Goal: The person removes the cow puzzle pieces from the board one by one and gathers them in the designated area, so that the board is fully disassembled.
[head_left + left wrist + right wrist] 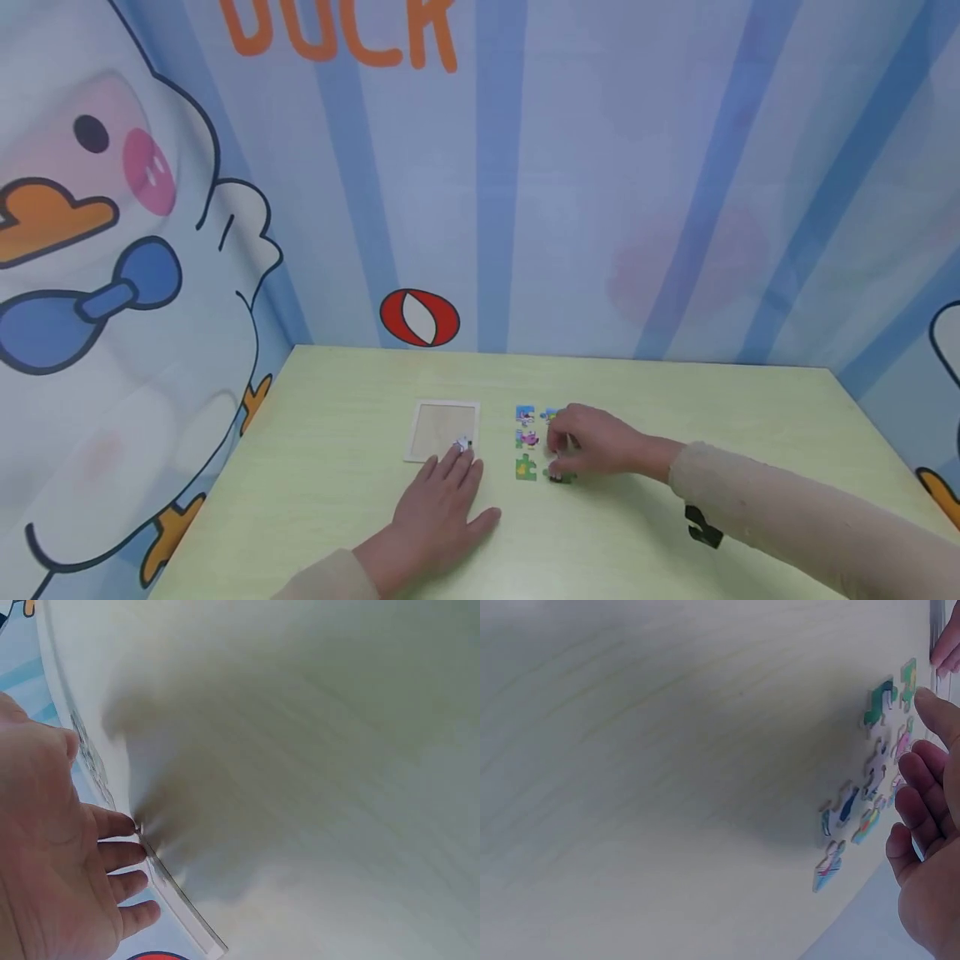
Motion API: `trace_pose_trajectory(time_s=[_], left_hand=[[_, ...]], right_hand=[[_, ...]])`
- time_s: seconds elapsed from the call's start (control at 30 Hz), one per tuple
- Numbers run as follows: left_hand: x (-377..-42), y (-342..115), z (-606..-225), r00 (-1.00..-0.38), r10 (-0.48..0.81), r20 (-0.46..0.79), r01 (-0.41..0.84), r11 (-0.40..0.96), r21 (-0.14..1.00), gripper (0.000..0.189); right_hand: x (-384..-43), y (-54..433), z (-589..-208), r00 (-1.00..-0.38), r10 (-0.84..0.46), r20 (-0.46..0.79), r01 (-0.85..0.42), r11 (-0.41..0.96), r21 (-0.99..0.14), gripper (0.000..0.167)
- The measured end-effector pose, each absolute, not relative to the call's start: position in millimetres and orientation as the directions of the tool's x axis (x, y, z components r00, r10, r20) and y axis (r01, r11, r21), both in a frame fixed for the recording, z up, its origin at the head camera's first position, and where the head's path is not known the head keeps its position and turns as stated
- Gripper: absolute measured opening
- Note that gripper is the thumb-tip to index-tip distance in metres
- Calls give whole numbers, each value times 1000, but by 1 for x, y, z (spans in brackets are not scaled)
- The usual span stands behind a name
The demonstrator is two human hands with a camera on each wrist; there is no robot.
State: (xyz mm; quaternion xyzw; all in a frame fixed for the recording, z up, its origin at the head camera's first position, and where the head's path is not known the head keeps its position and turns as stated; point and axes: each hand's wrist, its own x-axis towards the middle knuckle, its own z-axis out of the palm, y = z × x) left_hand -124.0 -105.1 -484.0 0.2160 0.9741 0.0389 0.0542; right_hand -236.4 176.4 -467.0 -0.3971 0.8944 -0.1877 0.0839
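Note:
My left hand (442, 500) lies palm down at the near right corner of a shallow white-rimmed puzzle tray (410, 433). Its straight fingertips touch a grey-and-white puzzle piece (462, 442) in that corner. The left wrist view shows the fingers over the tray's edge (180, 900). Right of the tray, my right hand (596, 437) hovers over loose jigsaw pieces, thumb and fingers bent but apart. Beside it lie a blue piece (525, 413), a pink-figured piece (528, 439) and a green piece (525, 468). A dark-and-green piece (880, 703) lies near the right thumb; nothing shows between the fingers.
The pale wooden table (315, 500) ends at a blue-striped backdrop (570, 208) with a printed duck at the left. More pieces, among them a light-blue one (828, 868), lie in rows under the right hand. A black strap (702, 527) shows below the right sleeve.

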Motion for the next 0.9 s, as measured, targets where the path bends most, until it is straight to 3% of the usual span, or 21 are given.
trace_pose_trajectory(time_s=[0.5, 0.9], left_hand=[[-148, -146, -469, -919, 387, -76, 373, 916, 148, 79], [-174, -178, -478, -914, 402, -48, 392, 909, 145, 84]], right_hand=[[-249, 151, -455, -638, -770, -5, -695, 579, -426, 15], [-256, 119, -457, -609, -793, 0, -710, 545, -447, 23]])
